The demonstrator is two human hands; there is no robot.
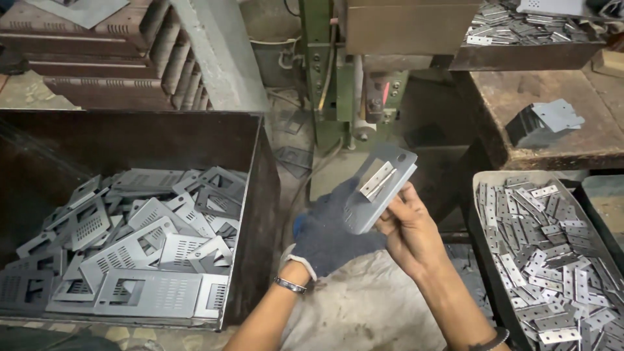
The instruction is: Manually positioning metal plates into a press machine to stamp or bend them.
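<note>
the gloved left hand [328, 231] cups a grey sheet-metal plate [380, 188] from beneath, fingers closed around its lower edge, while the bare right hand [406, 231] pinches its near side, steadying a small hinge [377, 179] lying on its face. the plate looks thin, stiff, light and sharp-edged, best gripped by the flat edges. farther left sits a bin [250, 195] of similar plates; right, a tray [481, 214] of hinges; beyond, a green press [325, 71].

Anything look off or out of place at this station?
Only the left hand wears a glove; the right hand is bare against the grey sheet-metal plate and its hinge. A few plates lie on the floor beside the bin.
</note>
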